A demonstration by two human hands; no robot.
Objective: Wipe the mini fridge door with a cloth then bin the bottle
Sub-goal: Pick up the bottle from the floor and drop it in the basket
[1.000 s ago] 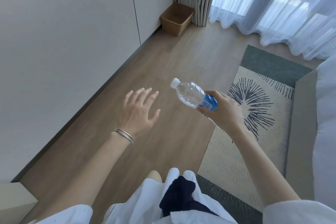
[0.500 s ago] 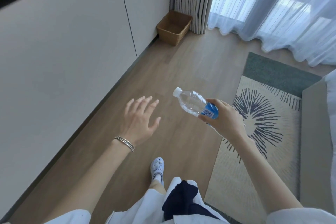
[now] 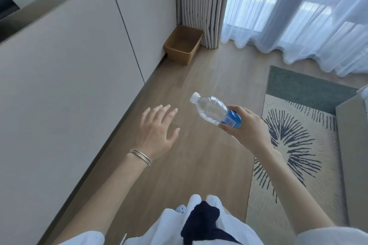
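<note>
My right hand (image 3: 247,127) grips a clear plastic bottle (image 3: 213,110) by its blue-labelled lower half; the bottle is tilted, its white cap pointing up and to the left. My left hand (image 3: 157,133) hovers over the wooden floor with fingers spread and nothing in it; thin bracelets circle its wrist. A brown woven bin (image 3: 184,44) stands on the floor ahead, in the corner beside the cabinet and the curtain, and looks empty. No cloth or mini fridge door can be made out.
A long row of pale cabinet doors (image 3: 69,69) runs along the left. Grey drapes (image 3: 199,6) and sheer curtains (image 3: 298,16) hang ahead. A patterned rug (image 3: 298,145) lies at the right, next to a grey furniture edge (image 3: 354,155).
The view has advanced along the floor toward the bin, which now looks nearer and larger. Both hands keep the same pose, and the bottle stays gripped.
</note>
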